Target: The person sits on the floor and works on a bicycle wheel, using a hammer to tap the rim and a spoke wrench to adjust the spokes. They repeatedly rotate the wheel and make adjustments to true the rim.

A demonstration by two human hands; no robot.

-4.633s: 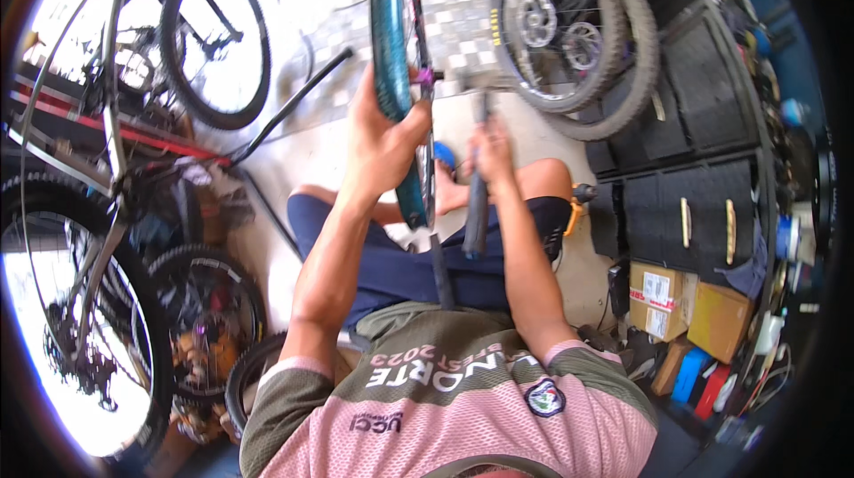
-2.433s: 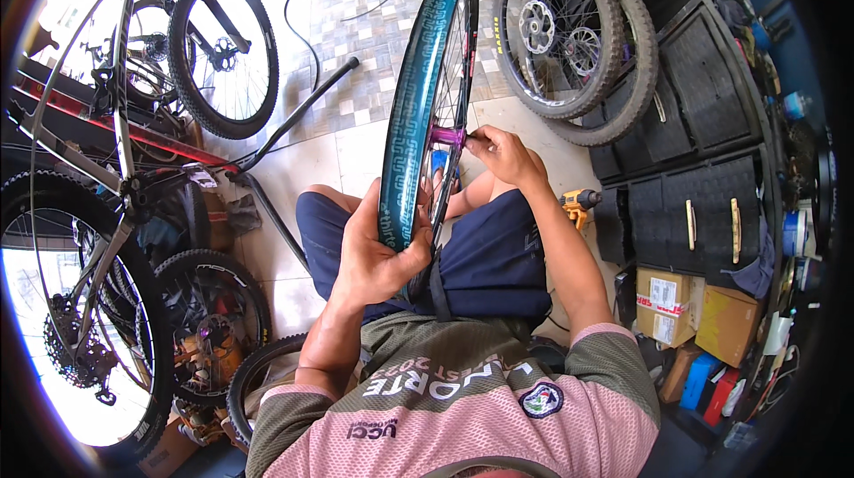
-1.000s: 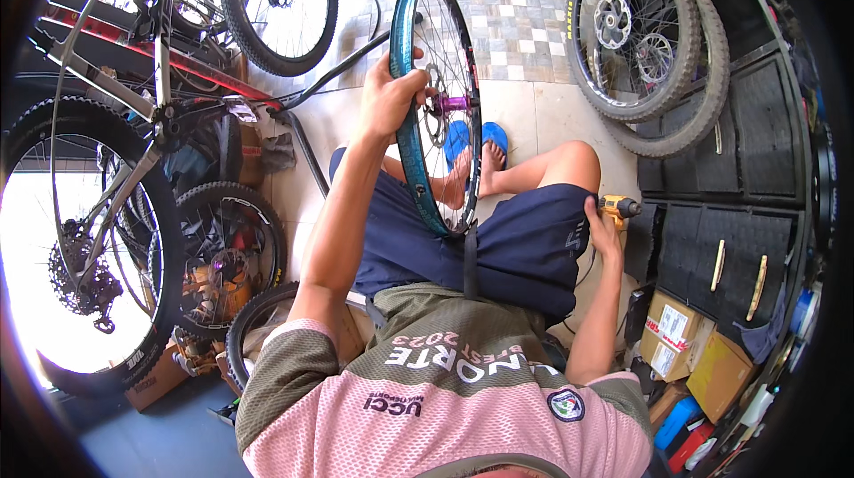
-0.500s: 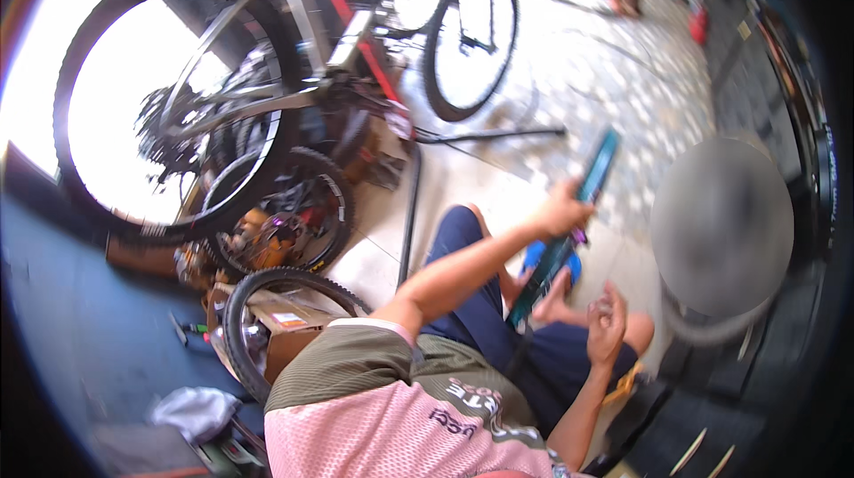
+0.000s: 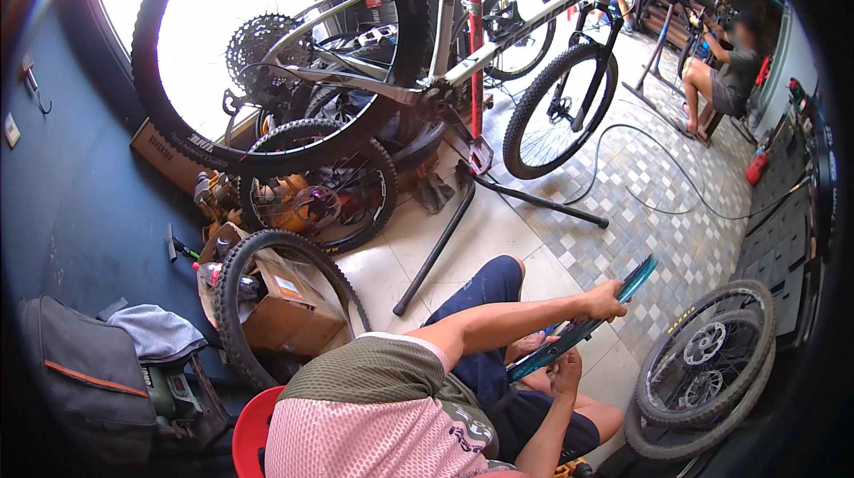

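Note:
A teal bicycle wheel rim, seen nearly edge-on, slants across my lap. My left hand reaches over and is closed round its far upper part. Lower down, my right hand touches the near side of the rim with fingers pinched together. Anything small between those fingers is hidden. Whether the rim has spokes in it cannot be told at this angle. My bent legs in dark blue shorts are under and beside the rim, and it partly covers my feet.
A grey mountain bike hangs on a repair stand, whose black leg reaches toward me. Wheels lie stacked at right. A loose tyre leans on a cardboard box at left. Another person sits at the far right.
My right hand has come up to the rim, from curled and apart to pinched against it. My left hand still holds the rim, now tilted flatter. The view has swung, showing more bike.

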